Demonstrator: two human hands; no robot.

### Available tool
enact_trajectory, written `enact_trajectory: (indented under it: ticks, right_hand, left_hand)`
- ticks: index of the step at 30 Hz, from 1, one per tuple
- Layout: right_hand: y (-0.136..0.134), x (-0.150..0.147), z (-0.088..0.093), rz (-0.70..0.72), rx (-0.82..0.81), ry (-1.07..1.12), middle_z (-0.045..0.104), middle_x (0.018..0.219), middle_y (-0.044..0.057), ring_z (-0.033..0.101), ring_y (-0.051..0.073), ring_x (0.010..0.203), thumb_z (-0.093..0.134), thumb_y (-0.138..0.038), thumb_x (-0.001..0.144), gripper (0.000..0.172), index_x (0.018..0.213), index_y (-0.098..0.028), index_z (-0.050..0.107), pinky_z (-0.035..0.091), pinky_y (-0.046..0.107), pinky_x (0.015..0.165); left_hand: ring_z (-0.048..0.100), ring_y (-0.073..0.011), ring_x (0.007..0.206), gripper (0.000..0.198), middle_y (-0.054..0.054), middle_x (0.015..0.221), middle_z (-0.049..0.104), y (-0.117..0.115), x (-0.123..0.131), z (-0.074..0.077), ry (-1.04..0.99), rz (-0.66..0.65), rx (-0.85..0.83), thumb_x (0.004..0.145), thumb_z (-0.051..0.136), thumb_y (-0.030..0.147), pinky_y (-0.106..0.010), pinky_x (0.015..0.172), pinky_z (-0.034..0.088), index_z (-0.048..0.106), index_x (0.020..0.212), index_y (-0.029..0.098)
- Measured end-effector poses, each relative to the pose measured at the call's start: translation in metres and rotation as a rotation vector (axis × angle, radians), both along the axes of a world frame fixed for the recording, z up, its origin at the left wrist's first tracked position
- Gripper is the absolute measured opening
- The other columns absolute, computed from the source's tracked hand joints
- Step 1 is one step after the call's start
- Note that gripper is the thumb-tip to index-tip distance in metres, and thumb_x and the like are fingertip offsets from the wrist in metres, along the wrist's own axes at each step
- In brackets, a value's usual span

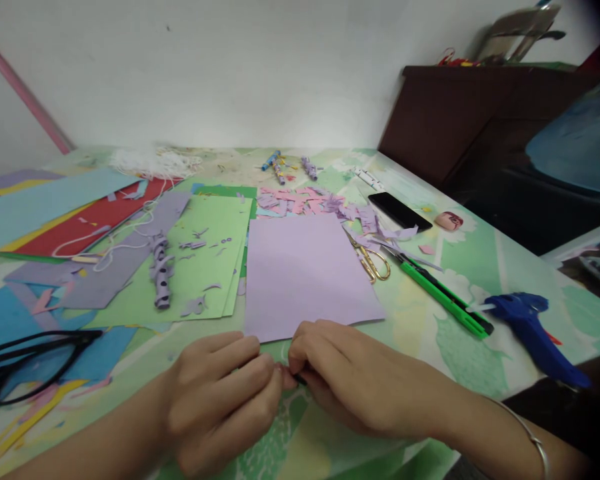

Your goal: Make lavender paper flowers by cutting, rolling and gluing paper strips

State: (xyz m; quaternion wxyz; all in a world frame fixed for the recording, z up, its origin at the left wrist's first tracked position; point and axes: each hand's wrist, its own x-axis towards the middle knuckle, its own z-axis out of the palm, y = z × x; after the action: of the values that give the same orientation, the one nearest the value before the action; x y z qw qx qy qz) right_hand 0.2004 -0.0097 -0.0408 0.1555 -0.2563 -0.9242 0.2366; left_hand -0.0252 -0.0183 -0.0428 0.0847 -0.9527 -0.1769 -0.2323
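My left hand [223, 397] and my right hand [347, 373] meet at the front of the table, both with fingers closed and curled. A small dark bit shows at my right fingertips; its kind is hidden, and I cannot make out what my left fingers hold. Just beyond them lies a lilac paper sheet [303, 273], its near edge by my knuckles. Gold-handled scissors [377, 267] rest against the sheet's right side. To their right is a green utility knife [445, 293]. A purple paper tube with holes [161, 273] lies on light green sheets [220, 260] at left.
A blue glue gun [530, 327] lies at the right edge, a black phone [400, 210] farther back. Black glasses [40, 367] rest at front left. Coloured paper [55, 200], white string [150, 162] and paper scraps [300, 200] cover the left and back. A wall stands behind.
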Motion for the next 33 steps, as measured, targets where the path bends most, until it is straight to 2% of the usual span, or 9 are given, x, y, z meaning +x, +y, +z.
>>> enact_trajectory:
  ticks: [4, 11, 19, 21, 24, 27, 29, 31, 33]
  right_hand:
    - [0.0, 0.0, 0.001, 0.005, -0.005, 0.002, 0.056, 0.091, 0.004, 0.046, 0.013, 0.077, 0.037, -0.012, 0.093, 0.015, 0.1, -0.016, 0.049, 0.04, 0.025, 0.071]
    - [-0.001, 0.002, 0.0, -0.005, 0.008, 0.018, 0.054, 0.089, 0.002, 0.045, 0.013, 0.075, 0.038, -0.011, 0.092, 0.013, 0.098, -0.016, 0.047, 0.039, 0.025, 0.069]
    - [0.0, 0.004, 0.002, -0.048, -0.027, 0.047, 0.052, 0.085, 0.001, 0.044, 0.011, 0.07, 0.042, -0.011, 0.09, 0.008, 0.093, -0.017, 0.045, 0.037, 0.022, 0.063]
    - [0.001, 0.008, 0.004, -0.075, -0.04, 0.101, 0.053, 0.085, 0.001, 0.045, 0.01, 0.071, 0.042, -0.01, 0.09, 0.009, 0.094, -0.017, 0.046, 0.037, 0.021, 0.064]
    - [0.005, 0.019, 0.002, -0.16, 0.012, 0.205, 0.052, 0.078, 0.0, 0.046, 0.01, 0.07, 0.047, -0.014, 0.091, 0.006, 0.087, -0.018, 0.047, 0.036, 0.022, 0.063]
    - [0.013, 0.035, -0.005, -0.28, 0.112, 0.227, 0.048, 0.072, -0.001, 0.045, 0.012, 0.068, 0.053, -0.014, 0.086, 0.013, 0.076, -0.019, 0.046, 0.036, 0.024, 0.062]
    - [0.018, 0.045, -0.009, -0.303, 0.101, 0.184, 0.053, 0.08, 0.002, 0.048, 0.014, 0.076, 0.051, -0.005, 0.082, 0.013, 0.084, -0.018, 0.049, 0.039, 0.026, 0.068]
    - [0.021, 0.051, -0.011, -0.267, 0.059, 0.141, 0.056, 0.095, 0.006, 0.05, 0.017, 0.089, 0.046, 0.002, 0.077, 0.029, 0.099, -0.017, 0.052, 0.042, 0.029, 0.077]
    - [0.022, 0.052, -0.012, -0.207, 0.054, 0.099, 0.057, 0.103, 0.009, 0.049, 0.019, 0.097, 0.046, 0.002, 0.077, 0.036, 0.107, -0.016, 0.053, 0.042, 0.034, 0.084]
  left_hand:
    - [0.06, -0.0148, 0.068, 0.023, -0.001, 0.073, 0.067, -0.001, -0.001, 0.001, -0.013, 0.003, -0.027, 0.09, 0.045, 0.011, -0.029, 0.06, 0.048, 0.066, 0.091, 0.022]
    - [0.061, -0.0162, 0.07, 0.028, -0.003, 0.07, 0.067, 0.0, 0.0, 0.003, 0.026, 0.001, 0.086, 0.091, 0.04, 0.007, -0.031, 0.062, 0.048, 0.066, 0.087, 0.017]
    - [0.059, -0.015, 0.066, 0.026, -0.002, 0.073, 0.068, -0.002, -0.001, 0.002, 0.038, 0.02, 0.065, 0.09, 0.04, 0.006, -0.03, 0.06, 0.048, 0.064, 0.091, 0.017]
    - [0.06, -0.0162, 0.069, 0.023, -0.003, 0.073, 0.068, 0.0, 0.001, 0.0, 0.035, 0.021, 0.069, 0.09, 0.041, 0.008, -0.031, 0.061, 0.049, 0.062, 0.091, 0.017]
    - [0.062, -0.0192, 0.075, 0.011, -0.005, 0.076, 0.067, 0.007, 0.007, -0.005, -0.038, 0.088, 0.08, 0.089, 0.05, 0.018, -0.033, 0.064, 0.05, 0.06, 0.09, 0.016]
    - [0.06, -0.0241, 0.085, 0.02, -0.01, 0.088, 0.067, 0.017, 0.015, -0.014, -0.043, 0.188, 0.032, 0.087, 0.055, 0.032, -0.038, 0.073, 0.052, 0.06, 0.096, 0.014]
    - [0.06, -0.025, 0.087, 0.02, -0.011, 0.088, 0.065, 0.023, 0.017, -0.021, 0.016, 0.231, -0.035, 0.087, 0.053, 0.031, -0.04, 0.075, 0.051, 0.061, 0.095, 0.014]
    - [0.059, -0.0223, 0.083, 0.014, -0.009, 0.084, 0.064, 0.027, 0.017, -0.025, 0.029, 0.244, -0.076, 0.088, 0.05, 0.023, -0.037, 0.074, 0.051, 0.062, 0.089, 0.015]
    - [0.059, -0.0195, 0.08, 0.018, -0.008, 0.082, 0.063, 0.03, 0.015, -0.029, 0.003, 0.227, -0.086, 0.089, 0.046, 0.015, -0.034, 0.073, 0.05, 0.062, 0.084, 0.016]
